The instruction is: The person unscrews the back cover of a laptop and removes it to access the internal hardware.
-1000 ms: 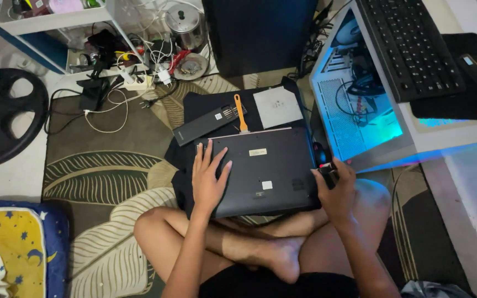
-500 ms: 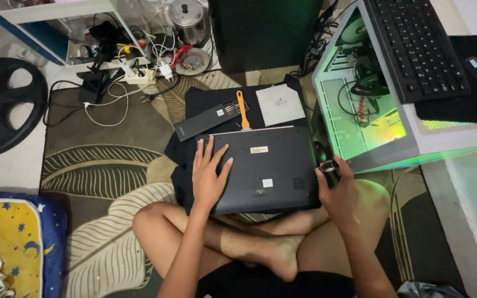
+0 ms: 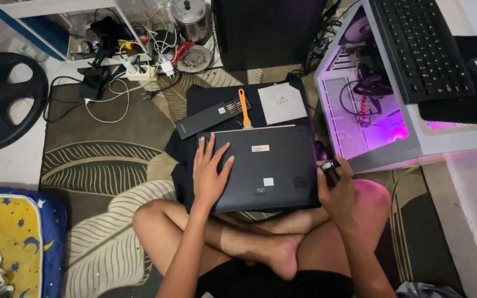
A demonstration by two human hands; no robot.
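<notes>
A dark laptop [image 3: 271, 165] lies bottom side up on a black cloth [image 3: 205, 99] in front of my crossed legs. My left hand [image 3: 210, 174] rests flat on its left half, fingers spread. My right hand [image 3: 335, 190] is at the laptop's right edge, closed around a small dark tool [image 3: 329, 168]. Just beyond the laptop lie an orange-handled pry tool [image 3: 244, 107], a long dark bit case [image 3: 211, 117] and a grey square piece [image 3: 281, 103].
An open desktop computer case [image 3: 371, 118] glowing purple stands at the right, with a black keyboard [image 3: 420, 49] on top. A power strip with tangled cables [image 3: 133, 69] and a metal pot [image 3: 190, 16] lie beyond. A black wheel [image 3: 1, 102] sits far left, a patterned cushion [image 3: 6, 243] lower left.
The case lighting went from blue to green to purple. The view shifted slightly. Both hands stay almost still on the laptop.
</notes>
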